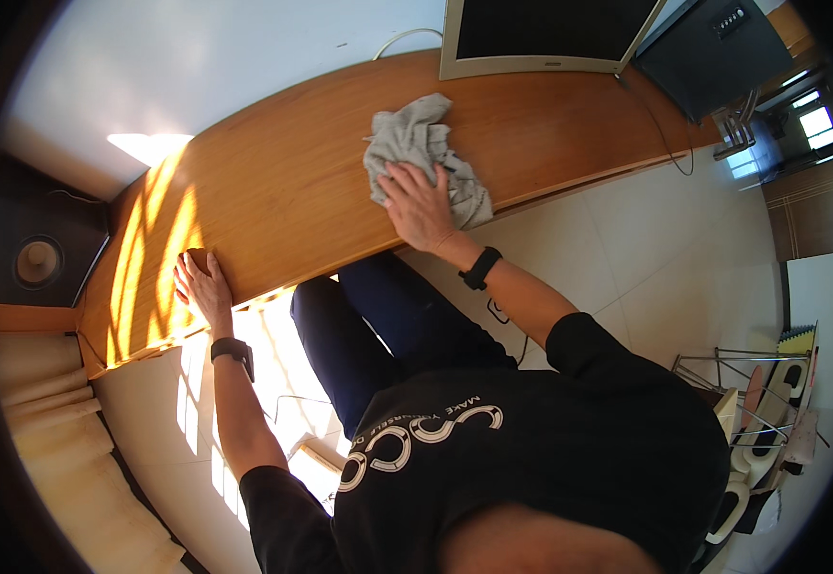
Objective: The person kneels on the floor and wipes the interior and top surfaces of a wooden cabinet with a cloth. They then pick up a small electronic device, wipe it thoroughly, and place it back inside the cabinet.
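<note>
My right hand (420, 208) is pressed on a crumpled grey cloth (410, 136), its fingers over the folds. The cloth lies on a long wooden desk (301, 172), and its near end reaches the front edge. Farther left, my left hand (204, 288) rests on the desktop near that same edge, thumb apart from the fingers. Nothing shows in it, though its palm side is hidden. Bright sunlight stripes fall across the wood around it.
A monitor (552, 61) stands at the back of the desk, with a dark metal box (710, 57) to its right. A thin cable (657, 125) hangs over the front edge. At the left end is a black speaker (47, 247). A folding metal rack (735, 355) stands behind me.
</note>
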Demonstrator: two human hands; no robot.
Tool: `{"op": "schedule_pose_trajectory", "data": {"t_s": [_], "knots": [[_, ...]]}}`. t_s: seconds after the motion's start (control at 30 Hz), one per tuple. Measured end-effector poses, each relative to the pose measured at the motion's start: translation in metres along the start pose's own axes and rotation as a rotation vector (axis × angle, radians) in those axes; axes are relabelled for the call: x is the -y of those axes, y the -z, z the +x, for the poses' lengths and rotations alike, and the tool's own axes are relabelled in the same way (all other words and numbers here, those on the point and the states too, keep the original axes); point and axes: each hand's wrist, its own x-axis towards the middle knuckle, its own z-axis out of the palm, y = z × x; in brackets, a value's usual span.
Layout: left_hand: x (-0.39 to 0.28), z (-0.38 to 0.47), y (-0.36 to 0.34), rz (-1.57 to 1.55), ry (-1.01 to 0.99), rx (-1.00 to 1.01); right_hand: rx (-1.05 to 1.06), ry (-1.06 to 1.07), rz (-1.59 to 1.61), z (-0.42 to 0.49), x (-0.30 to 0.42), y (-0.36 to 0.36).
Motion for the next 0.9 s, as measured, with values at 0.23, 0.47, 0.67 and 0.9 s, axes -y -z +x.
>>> {"op": "schedule_pose_trajectory", "data": {"t_s": [0.23, 0.47, 0.67, 0.9], "knots": [[-0.002, 0.001, 0.004, 0.03, 0.01, 0.02, 0.197, 0.26, 0.164, -0.004, 0.005, 0.018], [-0.003, 0.001, 0.001, 0.099, 0.003, -0.023, 0.119, -0.329, -0.284, -0.004, -0.077, 0.032], [0.002, 0.003, 0.0, -0.008, -0.004, 0.009, 0.023, 0.123, 0.036, -0.011, 0.017, 0.008], [0.005, 0.004, -0.001, 0.008, -0.042, -0.006, 0.059, -0.007, -0.066, -0.045, -0.068, 0.05]]}}
